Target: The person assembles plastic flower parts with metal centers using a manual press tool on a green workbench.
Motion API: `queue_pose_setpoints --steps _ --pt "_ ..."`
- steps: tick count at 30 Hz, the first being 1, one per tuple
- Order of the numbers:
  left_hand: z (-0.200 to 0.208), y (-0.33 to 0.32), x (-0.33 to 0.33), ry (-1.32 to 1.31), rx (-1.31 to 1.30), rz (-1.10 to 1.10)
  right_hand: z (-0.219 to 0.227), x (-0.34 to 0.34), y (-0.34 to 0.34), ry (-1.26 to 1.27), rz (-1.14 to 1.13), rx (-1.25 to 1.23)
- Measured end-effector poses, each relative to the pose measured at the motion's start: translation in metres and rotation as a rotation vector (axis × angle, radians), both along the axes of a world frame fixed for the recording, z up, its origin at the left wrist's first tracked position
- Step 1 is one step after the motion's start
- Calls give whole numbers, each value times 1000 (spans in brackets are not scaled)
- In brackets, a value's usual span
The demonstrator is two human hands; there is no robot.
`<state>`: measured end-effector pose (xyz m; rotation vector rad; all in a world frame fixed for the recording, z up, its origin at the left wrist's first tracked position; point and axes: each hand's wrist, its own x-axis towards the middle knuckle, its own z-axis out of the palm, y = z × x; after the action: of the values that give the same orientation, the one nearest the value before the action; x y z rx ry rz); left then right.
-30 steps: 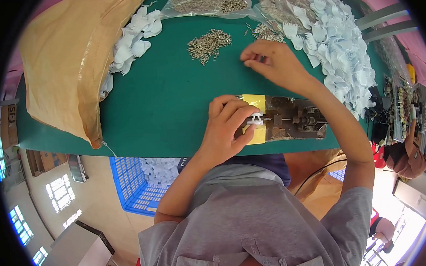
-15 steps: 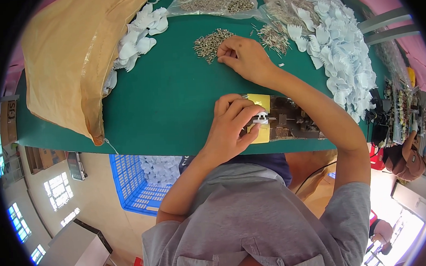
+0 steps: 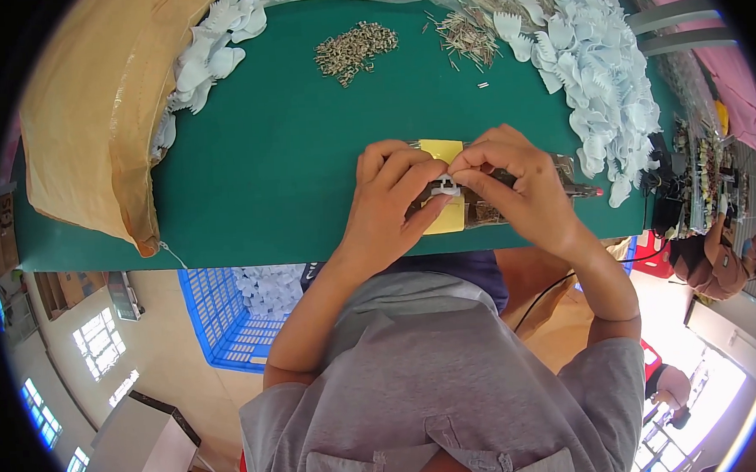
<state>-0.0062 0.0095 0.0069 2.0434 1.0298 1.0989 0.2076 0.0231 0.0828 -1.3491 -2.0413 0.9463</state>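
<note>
Both hands [image 3: 390, 191] touch a white piece [image 3: 447, 192] (yellow strip [image 3: 445, 222] beneath)

Table [image 3: 266, 173]: brown sack [image 3: 95, 122], left edge; black cables [image 3: 657, 183], right edge; grey bars [image 3: 686, 40], far-right corner; blue basket [image 3: 197, 303], below near edge.

A worker wears a gray shirt [image 3: 426, 360] with short sleeves [image 3: 605, 374], an open collar [image 3: 346, 471] and a stitched placket [image 3: 443, 432]. Dark navy bottoms [image 3: 468, 272] bearing a small white marking [image 3: 311, 272] show past the hem. The left hand [image 3: 386, 190] and right hand [image 3: 527, 179] are bare.
</note>
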Motion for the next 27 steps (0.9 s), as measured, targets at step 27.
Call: queue_pose_setpoints --steps 27 --pt "-3 -1 1 -9 -23 6 -21 -17 -29 -38 -175 360"
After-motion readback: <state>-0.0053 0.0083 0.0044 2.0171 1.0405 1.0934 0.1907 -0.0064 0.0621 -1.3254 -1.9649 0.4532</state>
